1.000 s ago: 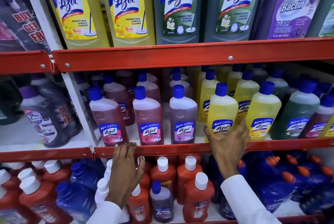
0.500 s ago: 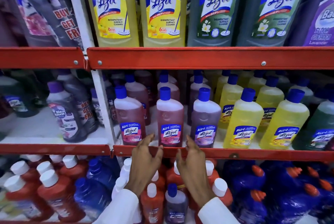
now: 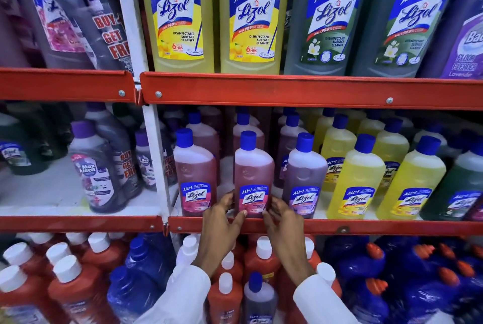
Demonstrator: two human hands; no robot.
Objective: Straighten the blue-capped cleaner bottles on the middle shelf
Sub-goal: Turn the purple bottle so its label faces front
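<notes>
Blue-capped Lizol bottles stand in rows on the middle shelf (image 3: 392, 227), behind its red front lip. At the front a pink bottle (image 3: 253, 167) stands upright, label forward. My left hand (image 3: 222, 221) holds its lower left side and my right hand (image 3: 281, 221) cups its lower right side, fingers wrapped at label height. Another pink bottle (image 3: 194, 169) stands to its left and a purple one (image 3: 304, 174) to its right. Yellow bottles (image 3: 356, 180) and a green one (image 3: 465, 188) continue rightward.
A white upright post (image 3: 156, 156) splits the shelving left of the pink bottles. Large Lizol bottles (image 3: 180, 15) fill the top shelf. Below are red white-capped bottles (image 3: 78, 295) and blue pouches (image 3: 366, 271). Dark Max Kleen bottles (image 3: 99, 172) stand in the left bay.
Both hands rose from the red shelf lip and closed around the base of the middle pink bottle. The view shifted left and came closer.
</notes>
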